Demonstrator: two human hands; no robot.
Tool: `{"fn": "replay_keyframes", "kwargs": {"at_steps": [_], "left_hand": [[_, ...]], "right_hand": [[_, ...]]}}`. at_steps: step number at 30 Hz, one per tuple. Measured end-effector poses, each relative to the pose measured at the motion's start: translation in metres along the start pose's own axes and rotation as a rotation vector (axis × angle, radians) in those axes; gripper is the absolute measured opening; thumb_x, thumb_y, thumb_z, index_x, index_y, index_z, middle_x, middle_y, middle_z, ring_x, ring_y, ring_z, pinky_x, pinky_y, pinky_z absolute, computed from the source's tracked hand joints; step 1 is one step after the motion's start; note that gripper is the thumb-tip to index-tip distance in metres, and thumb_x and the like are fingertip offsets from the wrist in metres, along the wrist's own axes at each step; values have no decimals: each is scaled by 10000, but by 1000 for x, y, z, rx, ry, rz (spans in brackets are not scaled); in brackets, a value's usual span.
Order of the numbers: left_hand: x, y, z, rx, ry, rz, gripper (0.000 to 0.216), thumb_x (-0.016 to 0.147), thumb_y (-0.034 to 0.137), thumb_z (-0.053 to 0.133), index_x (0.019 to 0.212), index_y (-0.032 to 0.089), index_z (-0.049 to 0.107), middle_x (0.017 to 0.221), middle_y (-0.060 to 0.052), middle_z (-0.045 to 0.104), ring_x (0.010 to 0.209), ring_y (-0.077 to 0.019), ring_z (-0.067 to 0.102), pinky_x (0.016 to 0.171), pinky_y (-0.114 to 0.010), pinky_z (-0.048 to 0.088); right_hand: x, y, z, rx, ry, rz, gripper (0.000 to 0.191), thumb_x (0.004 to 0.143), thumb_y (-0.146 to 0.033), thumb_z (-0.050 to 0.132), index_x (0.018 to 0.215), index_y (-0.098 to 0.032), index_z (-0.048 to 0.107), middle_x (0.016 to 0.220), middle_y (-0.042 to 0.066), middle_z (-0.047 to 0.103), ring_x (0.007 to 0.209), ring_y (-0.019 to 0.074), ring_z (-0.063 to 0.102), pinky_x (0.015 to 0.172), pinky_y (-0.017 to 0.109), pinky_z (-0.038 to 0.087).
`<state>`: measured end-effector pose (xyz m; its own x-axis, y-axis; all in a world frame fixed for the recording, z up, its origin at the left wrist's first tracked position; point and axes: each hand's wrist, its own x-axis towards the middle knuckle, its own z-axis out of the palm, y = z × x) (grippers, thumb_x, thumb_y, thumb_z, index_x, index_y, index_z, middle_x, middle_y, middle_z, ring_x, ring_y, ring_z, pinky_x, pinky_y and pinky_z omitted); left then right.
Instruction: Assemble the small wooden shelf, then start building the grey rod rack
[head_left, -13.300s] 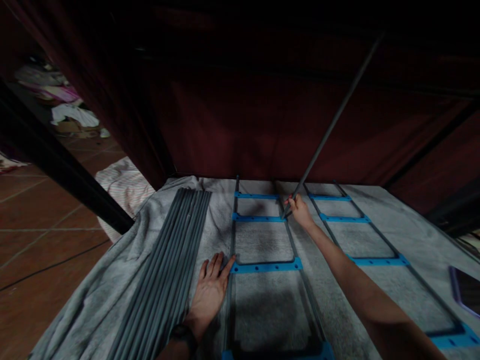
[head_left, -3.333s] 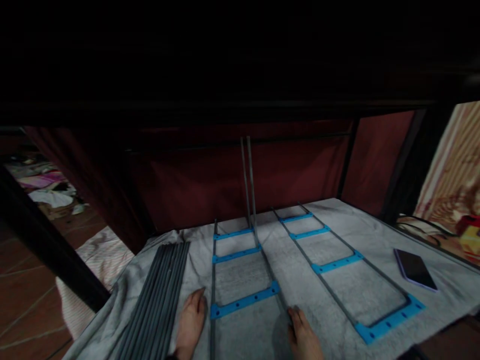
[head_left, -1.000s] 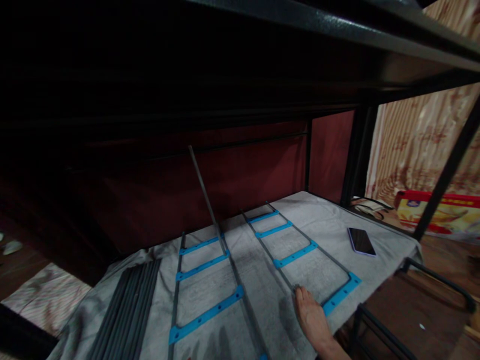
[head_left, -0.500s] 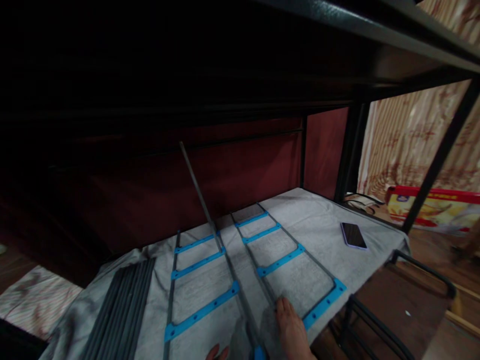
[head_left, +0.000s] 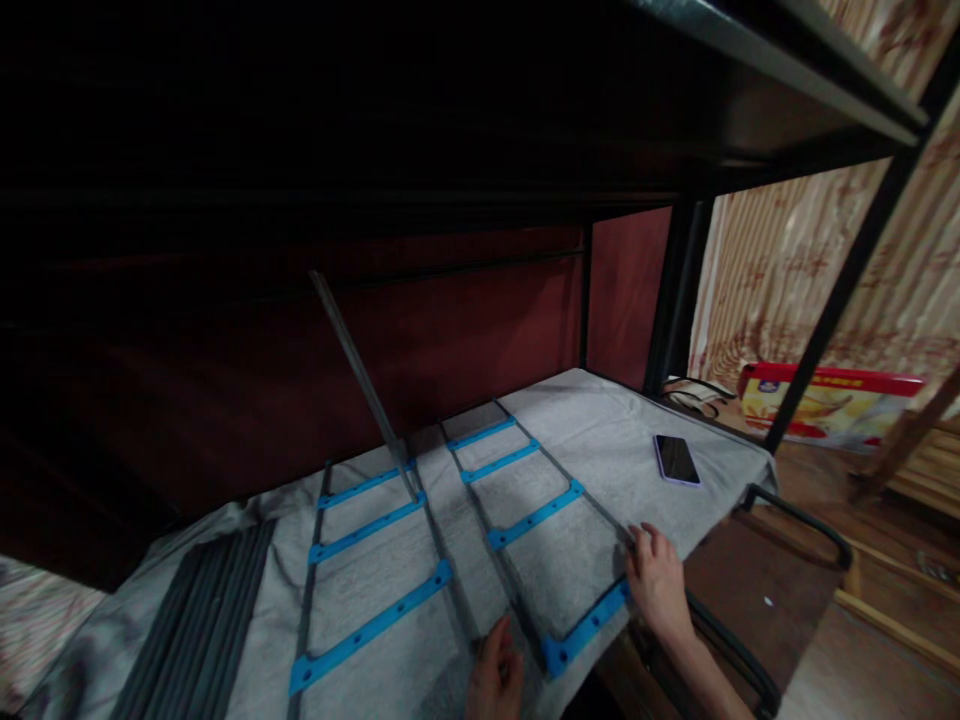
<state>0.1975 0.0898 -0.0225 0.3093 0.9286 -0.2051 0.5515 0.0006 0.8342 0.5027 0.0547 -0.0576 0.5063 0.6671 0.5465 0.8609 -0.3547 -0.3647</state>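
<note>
Two ladder-like racks of thin grey rods with blue crosspieces lie side by side on a grey cloth. My right hand [head_left: 660,585] is closed around the near right corner of the right rack [head_left: 536,522]. At the bottom edge, my left hand [head_left: 496,672] hovers with fingers loosely bent and apart, between the two racks. Its fingertips are close to a side rod of the left rack [head_left: 367,642]; contact is unclear. A single grey rod [head_left: 360,375] slants up from the left rack, leaning left.
Several grey rods [head_left: 199,620] lie bundled at left. A phone [head_left: 676,460] rests on the cloth [head_left: 600,415] at right. Overhead runs a dark shelf edge [head_left: 787,70]. A brown-seated chair [head_left: 772,590] stands at the near right, with a colourful box [head_left: 825,405] beyond.
My right hand has moved right, from the right rack's left side rod to its near right corner. My left hand has come up and right into view. The view has shifted slightly.
</note>
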Motion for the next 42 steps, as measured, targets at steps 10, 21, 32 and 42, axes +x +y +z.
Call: {"fn": "replay_keyframes", "kwargs": {"at_steps": [10, 21, 32, 42], "left_hand": [[11, 48, 32, 232, -104, -108, 587, 795, 120, 471, 1375, 49, 522, 1502, -179, 441, 1404, -230, 389, 1161, -265, 255], [-5, 44, 37, 101, -68, -65, 564, 735, 224, 582, 1287, 111, 608, 1298, -141, 583, 1148, -249, 569, 1048, -300, 398], [1, 48, 55, 150, -121, 30, 648, 638, 85, 594, 1283, 143, 610, 1378, -110, 516, 1242, -238, 514, 1088, -286, 383], [-11, 40, 65, 190, -121, 110, 513, 761, 106, 548, 1259, 202, 625, 1526, -73, 427, 1432, -226, 357, 1198, -315, 268]], "right_hand": [[16, 54, 10, 68, -292, 14, 442, 968, -423, 322, 1108, -211, 684, 1097, 108, 668, 1014, 242, 648, 923, 379, 470], [14, 61, 6, 187, -316, 25, 456, 929, -472, 382, 1101, -185, 692, 1130, 116, 672, 1014, 249, 659, 913, 371, 492], [31, 61, 7, 196, -217, 90, 410, 880, -313, 383, 1062, -126, 699, 1052, 152, 667, 974, 252, 634, 918, 383, 484], [19, 82, 14, 207, -157, 91, 447, 895, -366, 348, 1106, -101, 640, 1095, 181, 616, 1029, 282, 598, 946, 416, 474]]}}
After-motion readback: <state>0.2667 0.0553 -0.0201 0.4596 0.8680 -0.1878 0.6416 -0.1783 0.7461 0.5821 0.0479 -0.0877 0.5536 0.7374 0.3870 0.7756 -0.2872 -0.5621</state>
